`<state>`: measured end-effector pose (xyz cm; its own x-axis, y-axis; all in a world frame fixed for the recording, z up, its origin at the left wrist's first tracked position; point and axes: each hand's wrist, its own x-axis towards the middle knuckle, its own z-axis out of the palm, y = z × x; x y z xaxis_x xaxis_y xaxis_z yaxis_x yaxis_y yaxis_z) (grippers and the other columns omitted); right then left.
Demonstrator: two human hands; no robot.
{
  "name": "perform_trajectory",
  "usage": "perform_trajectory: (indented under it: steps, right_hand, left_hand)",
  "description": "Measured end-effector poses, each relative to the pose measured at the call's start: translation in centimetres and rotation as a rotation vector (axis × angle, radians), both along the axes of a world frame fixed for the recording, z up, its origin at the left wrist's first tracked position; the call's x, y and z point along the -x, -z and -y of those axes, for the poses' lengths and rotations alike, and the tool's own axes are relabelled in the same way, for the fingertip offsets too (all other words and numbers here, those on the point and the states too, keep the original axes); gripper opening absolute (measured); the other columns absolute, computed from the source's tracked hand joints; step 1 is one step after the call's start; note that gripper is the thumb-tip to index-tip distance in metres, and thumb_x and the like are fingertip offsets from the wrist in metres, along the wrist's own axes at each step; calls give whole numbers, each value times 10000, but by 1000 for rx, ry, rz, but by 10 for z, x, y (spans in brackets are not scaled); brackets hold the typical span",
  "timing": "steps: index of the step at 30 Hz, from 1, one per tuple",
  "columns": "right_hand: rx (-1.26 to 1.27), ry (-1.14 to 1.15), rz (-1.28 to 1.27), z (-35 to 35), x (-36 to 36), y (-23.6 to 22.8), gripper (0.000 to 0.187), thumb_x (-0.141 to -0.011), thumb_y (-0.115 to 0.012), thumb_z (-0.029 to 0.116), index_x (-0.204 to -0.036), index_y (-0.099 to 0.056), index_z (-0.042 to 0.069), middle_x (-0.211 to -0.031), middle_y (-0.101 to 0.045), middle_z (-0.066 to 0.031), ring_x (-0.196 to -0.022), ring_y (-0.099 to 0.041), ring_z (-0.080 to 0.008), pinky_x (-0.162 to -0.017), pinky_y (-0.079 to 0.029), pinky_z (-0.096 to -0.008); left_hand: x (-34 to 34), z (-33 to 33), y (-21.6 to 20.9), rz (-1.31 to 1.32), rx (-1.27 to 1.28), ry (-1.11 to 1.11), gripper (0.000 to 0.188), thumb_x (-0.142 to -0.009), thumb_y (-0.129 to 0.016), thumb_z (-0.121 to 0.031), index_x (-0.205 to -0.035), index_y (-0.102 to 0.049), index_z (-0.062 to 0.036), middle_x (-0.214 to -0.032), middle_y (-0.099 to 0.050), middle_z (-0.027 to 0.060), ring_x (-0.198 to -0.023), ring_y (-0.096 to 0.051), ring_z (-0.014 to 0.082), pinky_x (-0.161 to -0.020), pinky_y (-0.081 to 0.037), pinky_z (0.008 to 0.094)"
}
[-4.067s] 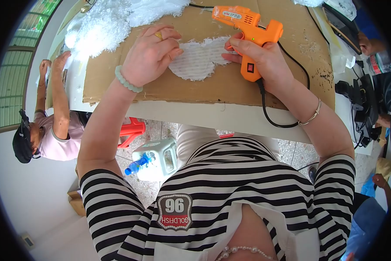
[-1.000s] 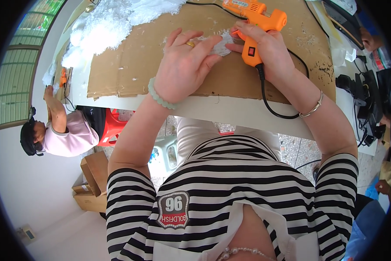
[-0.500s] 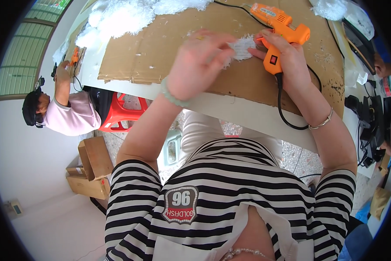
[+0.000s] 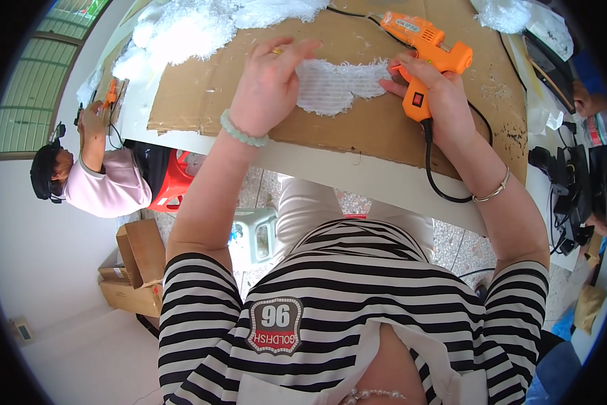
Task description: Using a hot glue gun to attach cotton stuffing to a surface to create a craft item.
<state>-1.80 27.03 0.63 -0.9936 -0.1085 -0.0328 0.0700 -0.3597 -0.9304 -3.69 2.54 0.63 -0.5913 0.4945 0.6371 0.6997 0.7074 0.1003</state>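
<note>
Between my hands, a piece of white fringed mesh fabric point(image 4: 330, 86) is spread just over the cardboard, wide on the left and narrower toward the right. My left hand point(image 4: 271, 84) is closed at its left edge, with the thumb along the fabric and the index finger reaching out above it. My right hand point(image 4: 445, 101) is wrapped round the handle of an orange hot glue gun point(image 4: 425, 40), whose nozzle points to the far left. The thumb and a fingertip of that hand also touch the fabric's right end.
Brown cardboard point(image 4: 202, 94) covers the white table point(image 4: 378, 182). A heap of white fluffy material point(image 4: 182, 30) lies at the far left. Black cords and devices point(image 4: 560, 175) line the right side. At the left, another person point(image 4: 108, 182) sits on a red stool point(image 4: 175, 182).
My left hand has moved left, from over the fabric to its left edge, and more of the fabric shows, spread out. The right hand keeps the glue gun, shifted slightly left.
</note>
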Motion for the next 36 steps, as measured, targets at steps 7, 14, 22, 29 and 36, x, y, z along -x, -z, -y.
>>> perform_trajectory:
  steps: [7, 14, 22, 29, 36]
  right_hand:
    - [11, 14, 16, 1, -2, -1, 192, -891, -543, 127, -1001, -519, -29, -952, -575, -108, -919, -579, -178, -844, -544, -373]
    - [1, -1, 15, 1, 0, -1, 189, -892, -546, 125, -1002, -518, -26, -952, -576, -105, -910, -583, -175, -856, -538, -355]
    - [-7, -15, -2, -1, 1, 1, 192, -887, -553, 128, -996, -529, -28, -951, -576, -106, -918, -581, -179, -849, -538, -362]
    - [-68, -50, -50, 1, -3, -5, 201, -886, -552, 136, -1002, -533, -27, -956, -594, -107, -916, -583, -178, -860, -532, -379]
    - [-304, -248, -202, 10, -16, -21, 187, -881, -563, 163, -992, -586, 15, -944, -621, -59, -883, -589, -141, -789, -503, -314]
  left_hand:
    - [-1, -3, -13, 126, -69, 21, 495, -682, -464, 121, -1121, -578, -77, -813, -648, 104, -868, -606, 302, -899, -427, 418]
    - [2, -14, 1, 141, 0, 83, 492, -715, -439, 131, -1138, -585, -74, -829, -647, 110, -809, -607, 293, -859, -460, 388]
    - [-4, 40, -16, 231, -658, -219, 196, -827, -633, -41, -1022, -652, -45, -794, -670, 47, -708, -602, 103, -703, -489, 250]
    - [-80, 8, 6, 278, -510, -275, 71, -793, -668, -50, -852, -649, -14, -706, -644, 71, -638, -605, 193, -702, -504, 309]
    - [-102, -10, 15, 198, -269, -27, 97, -760, -687, -80, -791, -612, -28, -724, -621, 94, -722, -604, 291, -759, -496, 389]
